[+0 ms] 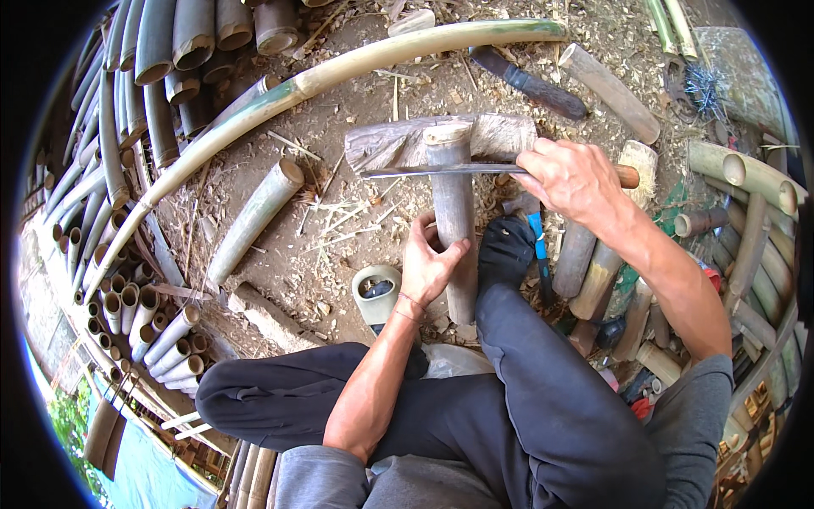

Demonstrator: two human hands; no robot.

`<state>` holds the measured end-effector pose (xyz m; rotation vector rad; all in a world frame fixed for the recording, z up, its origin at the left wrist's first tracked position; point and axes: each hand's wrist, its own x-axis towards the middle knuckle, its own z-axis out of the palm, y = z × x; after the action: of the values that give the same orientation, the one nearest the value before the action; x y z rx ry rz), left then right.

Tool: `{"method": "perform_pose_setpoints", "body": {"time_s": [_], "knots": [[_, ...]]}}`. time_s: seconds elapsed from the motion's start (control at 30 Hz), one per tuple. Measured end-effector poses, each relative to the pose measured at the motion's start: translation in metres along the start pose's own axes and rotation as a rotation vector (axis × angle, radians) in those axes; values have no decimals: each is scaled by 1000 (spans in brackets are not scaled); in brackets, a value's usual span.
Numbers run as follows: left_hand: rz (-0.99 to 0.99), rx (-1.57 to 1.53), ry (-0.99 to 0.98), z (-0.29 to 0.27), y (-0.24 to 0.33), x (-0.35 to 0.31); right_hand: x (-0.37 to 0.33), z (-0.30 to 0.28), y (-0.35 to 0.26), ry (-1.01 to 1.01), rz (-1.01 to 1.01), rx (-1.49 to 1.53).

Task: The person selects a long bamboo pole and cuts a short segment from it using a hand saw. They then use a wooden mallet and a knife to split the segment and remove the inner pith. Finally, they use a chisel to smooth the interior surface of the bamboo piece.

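Observation:
My left hand [432,265] is wrapped round a short grey-brown bamboo section [454,212]. The bamboo's far end rests on a weathered wood block [386,146]. In my right hand [572,178], fingers closed round it, is a long thin-bladed tool [407,171] with a wooden handle. Its narrow metal blade lies across the bamboo near the far end and points left. Whether the edge has cut in, I cannot tell. My dark-shod foot [506,246] stands just right of the bamboo.
A long curved bamboo pole [339,72] arcs across the far left. Beyond the block lies a dark sheathed tool [530,82]. Stacked bamboo tubes [127,305] crowd the left, and cut pieces [570,263] lie right of my foot. A small cup-shaped container [376,293] sits near my left wrist.

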<state>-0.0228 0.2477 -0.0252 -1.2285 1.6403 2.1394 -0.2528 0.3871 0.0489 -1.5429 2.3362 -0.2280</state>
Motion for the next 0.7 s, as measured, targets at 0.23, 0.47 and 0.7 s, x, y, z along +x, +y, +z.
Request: {"method": "perform_pose_setpoints", "body": {"time_s": [0.23,0.47,0.7], "knots": [[-94,452,84,14,13,-1,-2,4,0,-4,16,-4],[120,149,18,1,-8,7,1,4,-2,19,-5,-6],[-25,340,77,8,16,3,-3,6,0,-4,11,-20]]}}
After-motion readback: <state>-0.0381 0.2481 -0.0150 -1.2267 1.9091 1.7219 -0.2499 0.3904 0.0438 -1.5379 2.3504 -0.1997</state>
